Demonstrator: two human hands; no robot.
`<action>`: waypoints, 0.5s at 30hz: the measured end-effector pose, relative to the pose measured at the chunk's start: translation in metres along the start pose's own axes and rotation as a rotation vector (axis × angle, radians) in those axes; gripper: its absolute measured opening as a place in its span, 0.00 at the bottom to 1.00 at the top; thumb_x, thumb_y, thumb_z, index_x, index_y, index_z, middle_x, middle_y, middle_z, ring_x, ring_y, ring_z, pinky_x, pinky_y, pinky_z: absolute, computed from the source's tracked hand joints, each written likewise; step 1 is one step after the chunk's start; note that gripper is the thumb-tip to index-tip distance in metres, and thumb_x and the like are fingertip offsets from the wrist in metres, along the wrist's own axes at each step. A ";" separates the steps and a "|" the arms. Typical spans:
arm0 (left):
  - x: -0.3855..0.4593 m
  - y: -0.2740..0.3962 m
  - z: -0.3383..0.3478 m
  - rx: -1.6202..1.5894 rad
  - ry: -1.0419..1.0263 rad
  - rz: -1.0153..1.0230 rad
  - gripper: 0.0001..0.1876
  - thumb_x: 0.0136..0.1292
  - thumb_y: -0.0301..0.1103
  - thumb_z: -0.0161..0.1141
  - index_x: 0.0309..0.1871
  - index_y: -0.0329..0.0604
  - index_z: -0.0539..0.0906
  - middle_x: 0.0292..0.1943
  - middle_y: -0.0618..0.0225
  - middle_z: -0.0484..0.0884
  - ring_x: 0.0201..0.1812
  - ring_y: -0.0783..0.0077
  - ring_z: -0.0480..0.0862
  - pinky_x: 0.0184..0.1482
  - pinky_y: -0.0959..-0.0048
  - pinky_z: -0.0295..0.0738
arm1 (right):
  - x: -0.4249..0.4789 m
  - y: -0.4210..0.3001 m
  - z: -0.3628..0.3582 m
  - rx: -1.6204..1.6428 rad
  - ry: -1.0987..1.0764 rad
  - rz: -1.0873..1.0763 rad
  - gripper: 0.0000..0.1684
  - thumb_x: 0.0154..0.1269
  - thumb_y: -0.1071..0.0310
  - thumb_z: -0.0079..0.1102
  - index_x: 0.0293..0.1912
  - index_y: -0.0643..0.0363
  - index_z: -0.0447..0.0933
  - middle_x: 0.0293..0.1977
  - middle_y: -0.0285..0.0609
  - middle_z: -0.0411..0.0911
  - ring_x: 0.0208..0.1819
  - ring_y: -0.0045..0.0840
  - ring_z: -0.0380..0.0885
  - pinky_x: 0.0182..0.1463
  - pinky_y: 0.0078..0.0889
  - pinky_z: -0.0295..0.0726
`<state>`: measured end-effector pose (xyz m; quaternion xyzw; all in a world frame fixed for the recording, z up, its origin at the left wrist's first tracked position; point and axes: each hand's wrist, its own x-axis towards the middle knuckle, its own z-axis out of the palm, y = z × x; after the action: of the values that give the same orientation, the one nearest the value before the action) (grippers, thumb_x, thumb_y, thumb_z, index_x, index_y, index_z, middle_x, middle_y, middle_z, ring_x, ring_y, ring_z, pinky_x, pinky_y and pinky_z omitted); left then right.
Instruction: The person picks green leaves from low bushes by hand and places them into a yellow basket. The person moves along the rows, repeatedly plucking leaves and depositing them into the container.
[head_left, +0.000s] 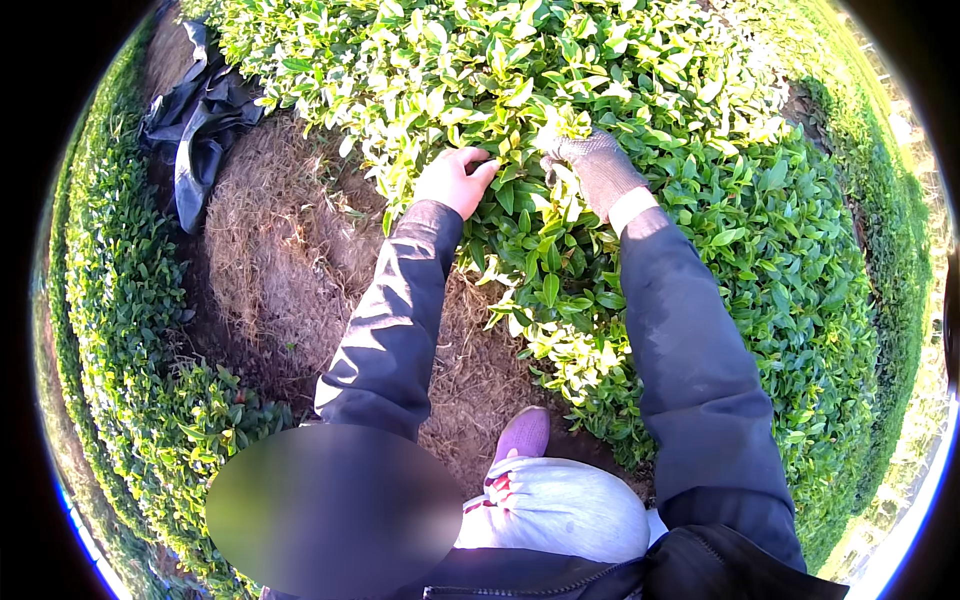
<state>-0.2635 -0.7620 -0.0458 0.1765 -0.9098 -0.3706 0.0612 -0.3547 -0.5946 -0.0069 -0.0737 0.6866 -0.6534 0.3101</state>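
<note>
My left hand (455, 180) is bare and reaches into the edge of a leafy green bush (547, 247), thumb and forefinger close together by a young shoot; whether a leaf is between them I cannot tell. To its right, my right hand (589, 161) wears a grey-brown knitted glove. Its fingers are curled around a small bunch of pale green leaves (571, 124) above the foliage. Both arms are in dark sleeves. A white cloth bag (562, 510), gathered at its neck, hangs at my waist.
Dry grass and bare soil (285, 262) lie between the bush and another hedge row (120, 300) at left. Dark plastic sheeting (199, 142) lies crumpled on the ground at upper left. A purple shoe (525, 431) shows below. More hedge curves along the right.
</note>
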 end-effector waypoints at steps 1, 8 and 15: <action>0.000 0.001 0.001 -0.009 -0.007 -0.020 0.17 0.53 0.46 0.58 0.41 0.46 0.81 0.38 0.58 0.80 0.40 0.62 0.80 0.44 0.69 0.73 | -0.005 -0.006 -0.001 0.053 -0.018 0.031 0.11 0.56 0.65 0.57 0.37 0.62 0.77 0.29 0.39 0.78 0.30 0.19 0.77 0.33 0.21 0.75; 0.003 0.006 0.000 0.005 0.020 -0.125 0.16 0.52 0.48 0.58 0.37 0.47 0.82 0.34 0.58 0.80 0.37 0.62 0.81 0.43 0.68 0.74 | 0.010 -0.016 0.016 -0.857 -0.019 -0.156 0.17 0.52 0.59 0.55 0.42 0.55 0.76 0.33 0.47 0.79 0.36 0.37 0.78 0.42 0.34 0.75; 0.003 0.009 0.006 0.066 0.130 -0.109 0.14 0.52 0.44 0.56 0.32 0.43 0.80 0.29 0.56 0.80 0.33 0.57 0.80 0.38 0.64 0.74 | 0.015 -0.026 0.051 -1.125 0.003 -0.312 0.19 0.49 0.63 0.54 0.43 0.60 0.76 0.36 0.54 0.77 0.40 0.42 0.76 0.45 0.37 0.75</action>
<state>-0.2704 -0.7536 -0.0439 0.2513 -0.9047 -0.3309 0.0938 -0.3482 -0.6489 0.0153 -0.3264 0.9095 -0.2264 0.1223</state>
